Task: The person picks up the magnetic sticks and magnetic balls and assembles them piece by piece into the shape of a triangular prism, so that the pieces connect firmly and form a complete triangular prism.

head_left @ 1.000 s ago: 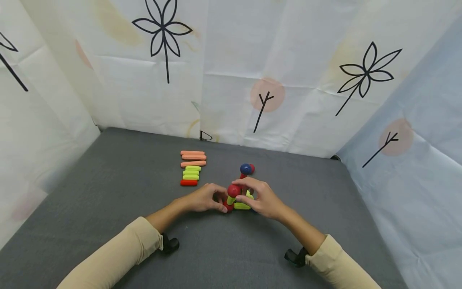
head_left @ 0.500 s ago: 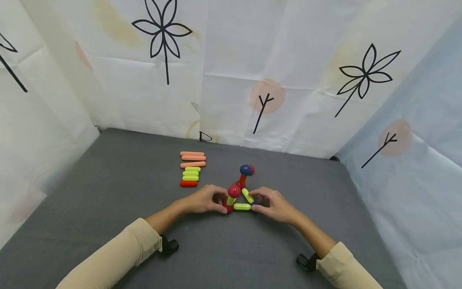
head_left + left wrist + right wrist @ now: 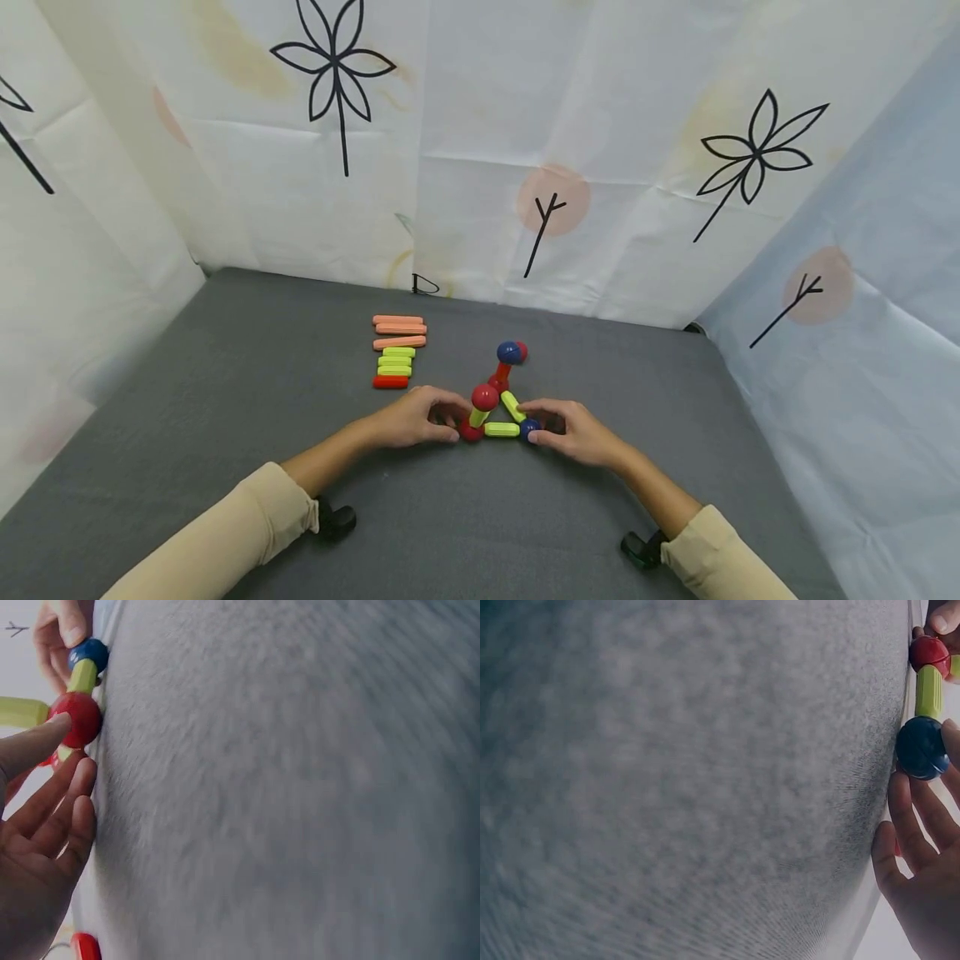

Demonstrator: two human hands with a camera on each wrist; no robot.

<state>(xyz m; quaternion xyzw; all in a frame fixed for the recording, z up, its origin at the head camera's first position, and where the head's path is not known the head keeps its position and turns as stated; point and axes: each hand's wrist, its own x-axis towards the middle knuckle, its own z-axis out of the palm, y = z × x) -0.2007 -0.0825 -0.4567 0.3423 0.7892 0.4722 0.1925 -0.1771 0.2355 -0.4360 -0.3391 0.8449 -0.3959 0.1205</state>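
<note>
In the head view, a magnetic-style ball-and-stick build stands on the grey table [image 3: 420, 517]. Its near side has a red ball [image 3: 471, 430], a yellow-green stick [image 3: 502, 430] and a blue ball [image 3: 529, 429]. An upright yellow-green stick [image 3: 478, 417] carries another red ball [image 3: 484, 397]. My left hand [image 3: 412, 416] lies beside the lower red ball, its fingers loosely spread and thumb just off the ball. My right hand [image 3: 577, 431] holds the blue ball between thumb and fingers, the index finger by a slanted yellow-green stick [image 3: 513, 406].
Farther back in the build, a red stick [image 3: 503, 372] rises from a red ball to a blue ball [image 3: 508, 352]. Left of it lie orange sticks [image 3: 400, 329], yellow-green sticks [image 3: 395, 362] and a red stick [image 3: 391, 382] in a column. A printed cloth [image 3: 480, 125] hangs behind.
My right hand has moved from the upright stick's red ball, right and down to the blue ball. My left hand has drawn slightly left, its thumb coming off the lower red ball.
</note>
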